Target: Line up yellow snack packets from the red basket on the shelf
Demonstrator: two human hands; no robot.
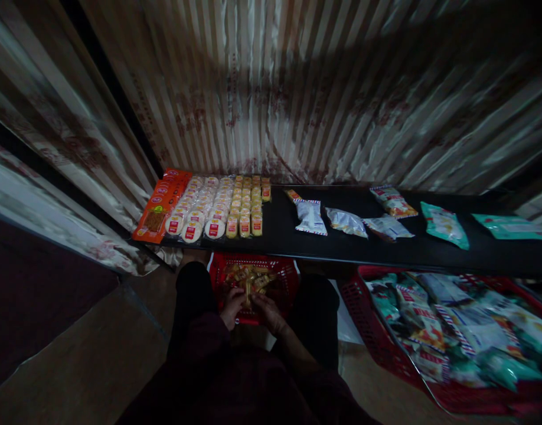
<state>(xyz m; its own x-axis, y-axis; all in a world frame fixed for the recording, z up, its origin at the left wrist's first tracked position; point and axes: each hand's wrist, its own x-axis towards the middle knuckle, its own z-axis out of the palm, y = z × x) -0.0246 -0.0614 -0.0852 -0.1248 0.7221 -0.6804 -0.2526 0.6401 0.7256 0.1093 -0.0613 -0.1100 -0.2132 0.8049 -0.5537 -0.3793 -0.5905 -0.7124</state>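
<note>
A small red basket [290, 277] sits between my knees with several small yellow wrapped snacks [263, 280] inside. At its near side, my left hand [232, 307] has its fingers closed on one upright yellow wrapped snack [248, 289]. My right hand [268, 311] grips the same snack from the other side. Its lower end is partly hidden by my fingers, and the dim light blurs the detail. Beyond the basket, rows of similar yellow wrapped snacks [244, 225] lie on a black shelf [280, 239], beside round white wrapped crackers [193, 229].
Orange packets [156, 218] lie at the shelf's left end. Toward the right are white bags [310, 216], an orange-and-white bag [392, 202] and green bags [444, 224]. A larger red basket [363, 313] full of bags stands at my right. Striped curtains [253, 88] hang behind the shelf.
</note>
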